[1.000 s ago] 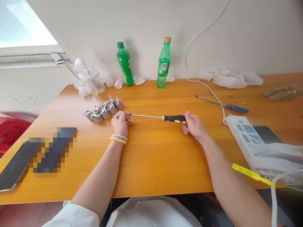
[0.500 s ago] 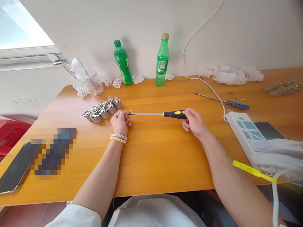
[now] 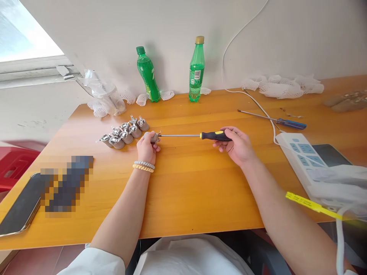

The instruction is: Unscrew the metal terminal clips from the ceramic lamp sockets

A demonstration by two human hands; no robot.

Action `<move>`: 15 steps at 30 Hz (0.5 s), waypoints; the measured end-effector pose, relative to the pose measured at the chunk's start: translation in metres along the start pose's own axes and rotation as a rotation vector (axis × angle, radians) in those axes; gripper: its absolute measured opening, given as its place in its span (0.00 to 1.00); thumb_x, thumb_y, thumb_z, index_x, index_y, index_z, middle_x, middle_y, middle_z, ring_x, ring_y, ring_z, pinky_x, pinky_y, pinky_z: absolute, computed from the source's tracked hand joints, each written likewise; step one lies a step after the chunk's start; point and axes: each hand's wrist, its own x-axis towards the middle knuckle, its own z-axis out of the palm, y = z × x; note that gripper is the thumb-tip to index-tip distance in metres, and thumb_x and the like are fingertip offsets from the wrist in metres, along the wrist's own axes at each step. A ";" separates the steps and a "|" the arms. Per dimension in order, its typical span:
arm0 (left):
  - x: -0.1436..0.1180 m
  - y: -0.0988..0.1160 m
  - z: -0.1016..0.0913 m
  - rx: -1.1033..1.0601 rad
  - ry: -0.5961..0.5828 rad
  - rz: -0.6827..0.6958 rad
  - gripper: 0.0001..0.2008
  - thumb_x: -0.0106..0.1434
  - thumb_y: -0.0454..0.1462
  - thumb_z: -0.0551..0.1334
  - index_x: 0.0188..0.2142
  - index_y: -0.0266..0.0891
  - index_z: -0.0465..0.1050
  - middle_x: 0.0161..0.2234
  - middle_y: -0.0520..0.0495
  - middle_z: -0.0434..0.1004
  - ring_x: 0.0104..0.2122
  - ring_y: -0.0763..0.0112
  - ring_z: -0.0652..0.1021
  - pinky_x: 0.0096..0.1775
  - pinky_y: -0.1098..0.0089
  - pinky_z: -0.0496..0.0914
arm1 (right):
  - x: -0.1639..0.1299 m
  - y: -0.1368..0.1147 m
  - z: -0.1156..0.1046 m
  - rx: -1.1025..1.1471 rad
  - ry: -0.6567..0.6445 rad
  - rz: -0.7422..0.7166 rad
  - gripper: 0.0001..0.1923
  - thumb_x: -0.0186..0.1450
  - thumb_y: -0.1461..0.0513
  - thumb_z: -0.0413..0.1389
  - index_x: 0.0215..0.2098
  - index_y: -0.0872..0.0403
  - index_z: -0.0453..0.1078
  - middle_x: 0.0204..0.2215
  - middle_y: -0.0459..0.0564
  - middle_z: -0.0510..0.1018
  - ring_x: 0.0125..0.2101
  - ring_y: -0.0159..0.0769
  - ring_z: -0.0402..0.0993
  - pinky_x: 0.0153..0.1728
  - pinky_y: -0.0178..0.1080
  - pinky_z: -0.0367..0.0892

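My left hand grips a small grey part with a metal bracket against the wooden table. My right hand holds the black-and-yellow handle of a long screwdriver. Its thin shaft lies level, and the tip meets the bracket of the held part. A row of several similar grey parts with metal brackets lies just left of my left hand.
Two green bottles stand at the wall. A blue-handled screwdriver, a white power strip with its cable, white foam netting, a plastic bag and a phone lie around the table.
My right hand has turned on the screwdriver handle, palm now more upward. The left hand keeps its grip on the part. The view shifted slightly.
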 end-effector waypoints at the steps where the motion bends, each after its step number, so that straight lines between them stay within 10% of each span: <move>1: 0.001 0.000 0.000 -0.010 -0.003 -0.009 0.11 0.47 0.39 0.66 0.25 0.38 0.64 0.21 0.52 0.68 0.15 0.80 0.61 0.15 0.76 0.56 | 0.001 0.001 0.001 0.010 0.012 -0.001 0.14 0.57 0.54 0.61 0.35 0.52 0.64 0.25 0.51 0.79 0.22 0.40 0.77 0.16 0.34 0.61; 15: 0.002 0.005 -0.002 -0.043 -0.025 -0.033 0.18 0.47 0.38 0.69 0.32 0.40 0.62 0.24 0.52 0.71 0.19 0.77 0.69 0.22 0.74 0.67 | 0.004 -0.002 -0.006 0.028 0.081 -0.026 0.12 0.57 0.55 0.59 0.33 0.53 0.65 0.22 0.51 0.78 0.19 0.37 0.74 0.15 0.34 0.61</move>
